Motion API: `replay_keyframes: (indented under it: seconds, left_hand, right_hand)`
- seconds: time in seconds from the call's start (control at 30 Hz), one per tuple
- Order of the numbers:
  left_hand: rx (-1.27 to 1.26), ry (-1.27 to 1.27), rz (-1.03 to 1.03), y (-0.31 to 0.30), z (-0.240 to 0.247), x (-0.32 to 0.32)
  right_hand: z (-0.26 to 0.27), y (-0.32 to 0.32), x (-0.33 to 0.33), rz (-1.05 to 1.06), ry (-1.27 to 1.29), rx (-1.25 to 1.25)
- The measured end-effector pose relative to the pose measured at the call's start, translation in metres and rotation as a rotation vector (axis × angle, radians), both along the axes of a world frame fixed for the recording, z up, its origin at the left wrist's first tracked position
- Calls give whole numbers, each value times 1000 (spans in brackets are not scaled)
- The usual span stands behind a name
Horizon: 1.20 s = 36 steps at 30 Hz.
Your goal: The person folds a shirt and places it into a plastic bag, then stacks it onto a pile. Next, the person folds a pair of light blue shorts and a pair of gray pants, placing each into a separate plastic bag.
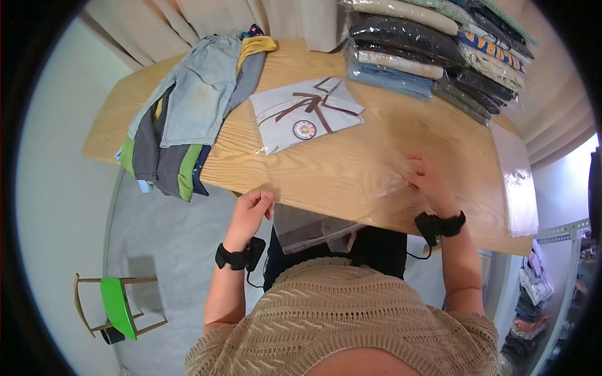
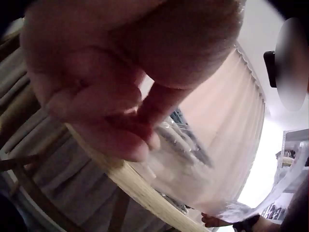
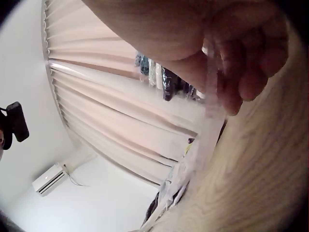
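Note:
A clear plastic bag [image 1: 304, 227] stretches between my two hands, its lower part hanging past the table's front edge. At that edge my left hand [image 1: 249, 213] pinches one side of it with curled fingers. My right hand [image 1: 430, 182], over the tabletop, holds the crumpled other side. Plastic film [image 3: 211, 94] runs between thumb and fingers in the right wrist view. Beyond the bag lies a folded white garment [image 1: 285, 119] with brown trim, a brown bow and a round colourful patch; neither hand touches it.
A pile of trousers and other clothes [image 1: 197, 94] drapes over the table's left edge. Stacks of bagged folded clothes [image 1: 407, 37] stand at the back right. A sheaf of clear bags [image 1: 517, 188] lies along the right edge of the wooden table [image 1: 313, 175]. A green chair [image 1: 117, 307] stands lower left.

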<state>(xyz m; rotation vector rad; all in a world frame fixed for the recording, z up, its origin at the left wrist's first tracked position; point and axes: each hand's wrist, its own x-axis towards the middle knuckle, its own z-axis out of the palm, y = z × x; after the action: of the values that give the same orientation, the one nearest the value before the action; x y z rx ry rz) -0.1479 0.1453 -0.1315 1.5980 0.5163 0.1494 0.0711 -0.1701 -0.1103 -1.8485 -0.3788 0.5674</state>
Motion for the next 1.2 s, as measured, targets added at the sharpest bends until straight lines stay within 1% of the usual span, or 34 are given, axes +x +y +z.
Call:
replay_keyframes:
  seconds: [0.03,0.07,0.1,0.13,0.17,0.2,0.23,0.27,0.3,0.33,0.4,0.43,0.47,0.5,0.53,0.57,0.6,0.63,0.67,0.7,0.77,0.8,0.87,0.9,0.97,1.0,1.03,1.07,1.1,1.13,1.17,1.2]
  left_hand:
    - [-8,8,-9,-1,-1,-1]
    - [12,4,-104,0,-3,-4]
    - [32,-2,-199,2,-5,-6]
    - [24,2,-208,7,-8,-9]
    - [163,25,-155,12,-8,-13]
    - [305,46,-102,14,-7,-13]
    - [305,47,-113,16,-3,-10]
    - [520,-94,-87,16,15,-4]
    - [733,-238,-60,16,30,2]
    - [735,-239,-68,13,43,13]
    - [985,-338,-403,4,63,41]
    - [992,-344,-405,3,62,54]
    - [1123,-274,-501,4,56,66]
    - [1254,-200,-594,6,50,76]
    - [1358,-68,-662,7,46,84]
    - [1366,-72,-658,11,39,89]
    - [1353,59,-743,14,32,93]
    - [1331,192,-827,17,25,95]
    - [1290,231,-850,19,23,96]
    - [1281,235,-857,20,20,97]
    - [1298,167,-818,19,17,96]
    - [1295,166,-819,21,17,93]
    - [1109,-126,-683,29,19,89]
    - [1106,-128,-680,32,25,82]
    - [1034,-315,-594,35,36,57]
    - [1001,-303,-561,30,34,44]
    - [994,-301,-566,26,29,32]
    - [1042,-249,-580,25,24,21]
    - [1093,-199,-594,23,19,14]
    - [1163,-201,-582,21,14,11]
    - [1160,-201,-585,17,10,9]
    - [1153,-211,-544,11,7,8]
  right_hand:
    - [0,-12,-8,-38,-41,-25]
    - [1,-25,-13,-47,-34,-34]
    - [2,-37,-18,19,-33,-119]
    - [4,-45,-21,85,-31,-201]
    - [6,-49,-22,77,-25,-206]
    - [8,-52,-23,49,-201,-293]
    - [11,-55,-23,21,-377,-379]
    - [18,-52,-22,11,-373,-379]
    - [28,-40,-19,99,-575,-395]
    - [34,-26,-16,190,-778,-408]
    - [40,13,-8,456,-1025,-370]
    - [38,33,-3,528,-1153,-434]
    - [31,49,2,600,-1282,-500]
    - [24,57,7,593,-1292,-498]
    - [16,65,12,626,-1293,-599]
    - [8,70,18,660,-1289,-700]
    - [-2,72,25,658,-1292,-699]
    - [-12,71,30,681,-1188,-682]
    - [-14,72,31,705,-1081,-665]
    - [-16,71,33,710,-1070,-666]
    - [-14,71,38,774,-951,-729]
    - [-9,68,44,775,-950,-731]
    - [1,51,62,714,-734,-223]
    - [0,34,67,716,-735,-227]
    - [-7,-3,64,481,-674,-180]
    - [-1,-12,54,482,-665,-185]
    - [11,-22,41,389,-544,-392]
    - [17,-30,29,289,-421,-594]
    - [14,-35,19,284,-418,-596]
    - [11,-39,9,267,-251,-435]
    - [5,-43,-3,249,-83,-272]
    - [-3,-45,-16,176,-71,-169]
